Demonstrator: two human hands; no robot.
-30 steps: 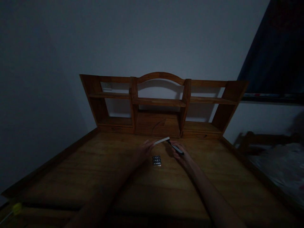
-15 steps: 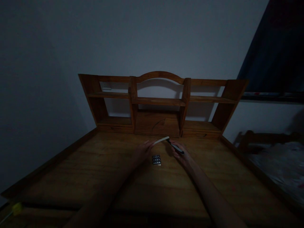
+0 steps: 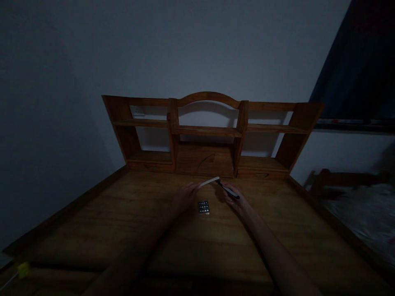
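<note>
The room is dim. My left hand (image 3: 185, 196) is closed on one end of a pale flat strip (image 3: 209, 181) held just above the wooden desk (image 3: 197, 238). My right hand (image 3: 236, 201) is closed on a dark slim tool (image 3: 228, 190), and its tip meets the strip's far end. A small dark card with rows of pale pieces (image 3: 203, 207) lies on the desk between my two hands. What the strip and the tool are cannot be made out.
A wooden shelf unit (image 3: 205, 133) with open compartments stands along the desk's back edge against the wall. A raised rim runs down each side of the desk. To the right are a dark curtain (image 3: 361, 61) and a bed frame (image 3: 345, 181). A yellow object (image 3: 22, 269) sits bottom left.
</note>
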